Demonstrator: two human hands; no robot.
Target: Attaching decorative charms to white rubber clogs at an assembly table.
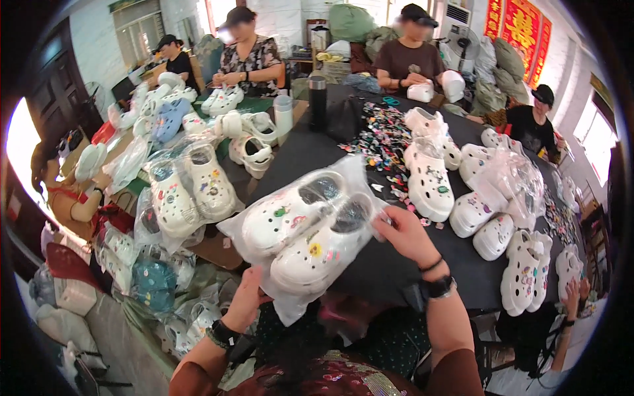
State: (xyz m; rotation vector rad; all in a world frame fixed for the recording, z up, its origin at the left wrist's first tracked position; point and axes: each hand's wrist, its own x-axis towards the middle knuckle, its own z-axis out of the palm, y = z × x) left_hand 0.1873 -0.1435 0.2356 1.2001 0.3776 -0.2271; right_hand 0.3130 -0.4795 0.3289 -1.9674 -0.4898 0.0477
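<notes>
A big black table [310, 148] fills the middle of the room, and part of it on the left has a green top [254, 104]. The back wall [92, 39] is white brick with a dark door [56, 86] and a window [140, 30] — bright light comes in on the left side. Red hangings [522, 30] with gold signs are on the right wall, near a white fan [462, 41] — stuffed sacks [350, 21] are piled up at the back.

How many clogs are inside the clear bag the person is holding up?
2: both white clogs lie side by side in the bag, held by the left hand below and the right hand at its right edge.
</notes>
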